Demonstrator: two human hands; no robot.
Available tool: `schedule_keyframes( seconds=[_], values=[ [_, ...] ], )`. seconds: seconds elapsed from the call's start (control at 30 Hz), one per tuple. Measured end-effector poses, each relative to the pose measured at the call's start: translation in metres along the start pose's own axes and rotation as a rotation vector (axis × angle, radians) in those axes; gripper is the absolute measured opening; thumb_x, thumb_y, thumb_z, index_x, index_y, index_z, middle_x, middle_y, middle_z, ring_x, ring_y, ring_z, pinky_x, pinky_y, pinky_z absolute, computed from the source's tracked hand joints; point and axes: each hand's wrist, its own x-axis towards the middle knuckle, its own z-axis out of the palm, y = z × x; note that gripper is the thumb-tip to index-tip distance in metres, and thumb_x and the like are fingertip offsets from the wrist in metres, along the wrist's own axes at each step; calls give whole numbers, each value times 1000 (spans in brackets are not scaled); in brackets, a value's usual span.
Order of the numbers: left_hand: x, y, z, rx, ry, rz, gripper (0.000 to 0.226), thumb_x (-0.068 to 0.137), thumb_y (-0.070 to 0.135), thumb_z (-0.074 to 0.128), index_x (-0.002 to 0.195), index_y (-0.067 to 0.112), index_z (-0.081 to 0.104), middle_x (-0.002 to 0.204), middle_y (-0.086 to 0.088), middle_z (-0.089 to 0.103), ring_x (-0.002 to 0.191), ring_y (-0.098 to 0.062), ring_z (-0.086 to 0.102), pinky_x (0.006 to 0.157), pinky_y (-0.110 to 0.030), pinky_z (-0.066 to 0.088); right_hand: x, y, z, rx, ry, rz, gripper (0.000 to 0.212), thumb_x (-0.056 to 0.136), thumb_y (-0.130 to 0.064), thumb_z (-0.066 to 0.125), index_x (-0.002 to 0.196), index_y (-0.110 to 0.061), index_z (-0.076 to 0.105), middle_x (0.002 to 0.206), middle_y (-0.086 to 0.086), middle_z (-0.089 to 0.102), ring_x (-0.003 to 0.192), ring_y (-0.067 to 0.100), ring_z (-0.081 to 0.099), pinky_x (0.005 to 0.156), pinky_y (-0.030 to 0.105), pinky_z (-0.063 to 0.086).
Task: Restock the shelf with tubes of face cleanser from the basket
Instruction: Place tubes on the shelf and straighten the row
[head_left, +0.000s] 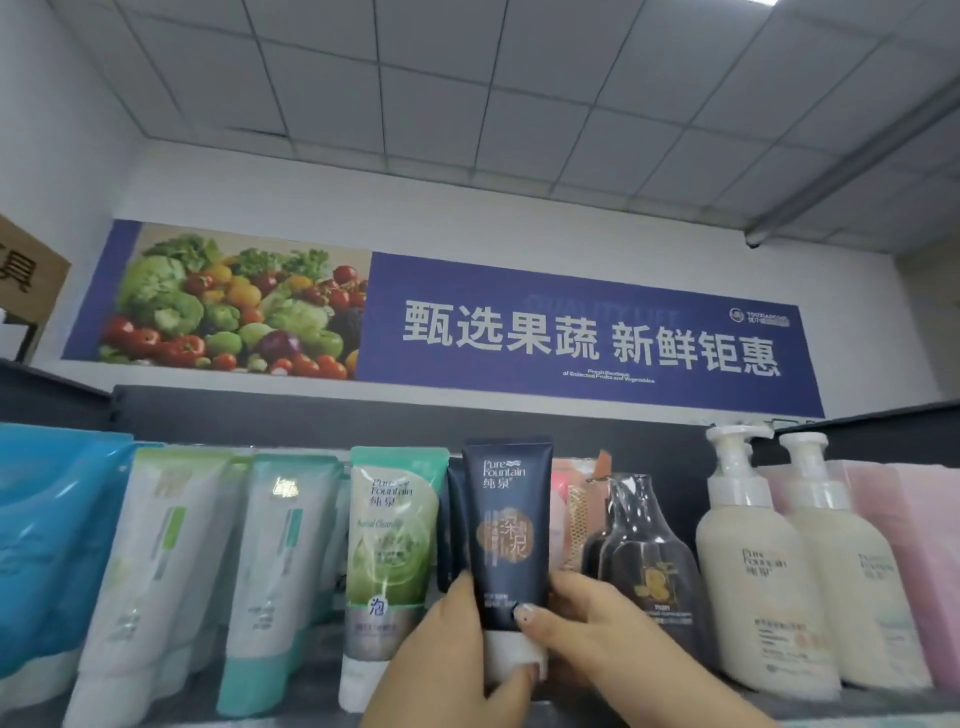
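Head view, left to right along the shelf (857, 709): blue refill pouches (47, 561) stand at the far left, then white tubes with green stripes (156, 561) and white tubes with teal caps (270, 566), then a green Pure Fountain tube (387, 561) standing cap down. Just beside it, the left hand (447, 654) and the right hand (597, 623) together hold a dark navy tube of face cleanser (511, 530) upright, white cap down, at the front of the shelf. The left fingers curl round the cap end, while the right thumb and fingers pinch the lower body. Another navy tube (451, 525) stands right behind it (mostly hidden). Further right come dark amber bottles (644, 561), cream pump bottles (748, 571) and pink packs (914, 561). Above hangs a blue vegetable banner (571, 338).
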Motion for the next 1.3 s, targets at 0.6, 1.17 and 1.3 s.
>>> schedule_keyframes(
  seconds=[0.6, 1.17, 1.3],
  values=[
    [-6, 3, 6, 189, 170, 46, 44, 87, 34, 51, 127, 22, 36, 91, 1, 63, 85, -18, 59, 68, -29, 45, -12, -14, 12, -431, 162, 69, 31, 85, -17, 66, 115, -14, 57, 103, 0, 68, 92, 13, 65, 86, 32, 53],
    [-7, 6, 8, 209, 218, 39, 48, 89, 27, 48, 133, 19, 31, 98, -1, 63, 91, -21, 58, 71, -33, 47, -16, -18, 12, -435, 180, 65, 37, 86, -12, 64, 121, -18, 53, 96, 1, 68, 86, 13, 65, 77, 25, 53],
    [-8, 8, 10, 270, 224, 27, 51, 91, 27, 46, 137, 17, 27, 104, -3, 63, 95, -22, 56, 67, -28, 39, -16, -18, 12, -456, 150, 89, 42, 86, -13, 65, 124, -19, 50, 100, 0, 67, 92, 14, 64, 88, 34, 52]
  ],
)
